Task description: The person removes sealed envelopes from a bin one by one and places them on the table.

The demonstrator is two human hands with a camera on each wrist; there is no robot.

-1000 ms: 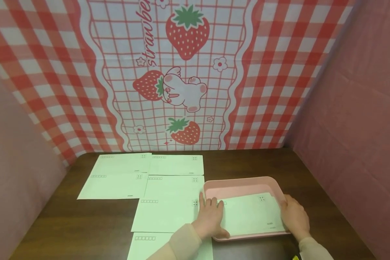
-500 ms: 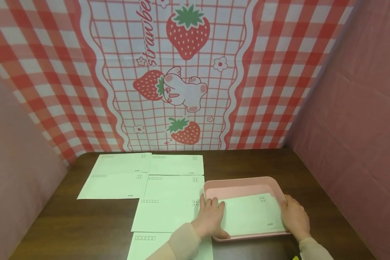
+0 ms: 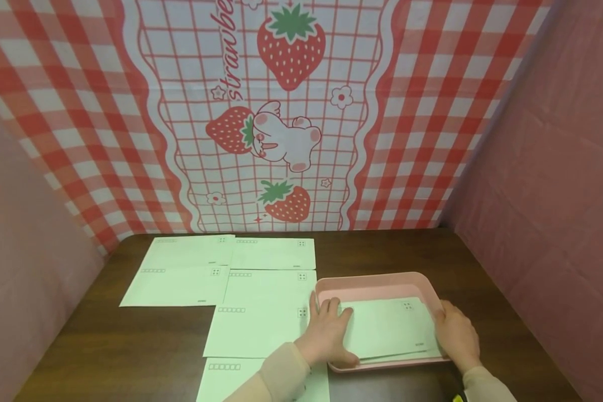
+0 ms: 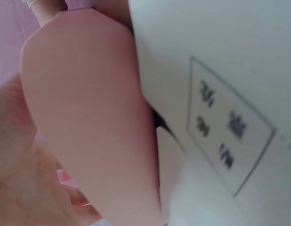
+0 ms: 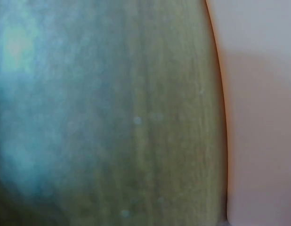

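A pink tray stands right of centre on the table with several pale printed envelopes inside. My left hand reaches over the tray's left end. Its thumb and forefinger span the left end of the top envelope and hold it there. The other fingers lie near the rim. My right hand grips the tray's right wall, with the thumb over the edge. In the left wrist view, the tray wall stands between my hand and an envelope. The right wrist view shows only table and tray wall.
Several envelopes lie face up in overlapping columns left of the tray: two at the far left, including one, and a nearer column with one under my left forearm. A strawberry-patterned cloth hangs behind the brown table.
My left thumb and forefinger have shifted slightly right. The top envelope has turned a little, and its lower edge now lies off the one below. The tray and right hand stay put.
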